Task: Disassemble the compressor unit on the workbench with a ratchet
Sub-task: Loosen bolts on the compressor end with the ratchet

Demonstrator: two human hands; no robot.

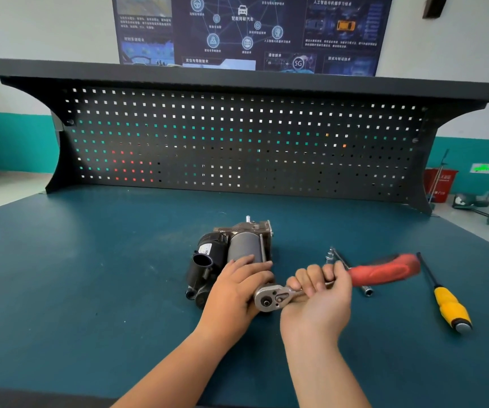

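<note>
The compressor unit, dark with a grey cylinder and black plastic parts, lies on the blue workbench near the middle. My left hand rests on its near end, fingers laid over the cylinder. A ratchet with a steel head and a red handle sits at the compressor's near right end. My right hand grips the ratchet's metal shank just behind the head, fingers curled round it. What the ratchet head engages is hidden.
A yellow-handled screwdriver lies at the right of the bench. A socket and extension bar lie behind the ratchet handle. A black pegboard backs the bench. A red bin stands on the floor at right.
</note>
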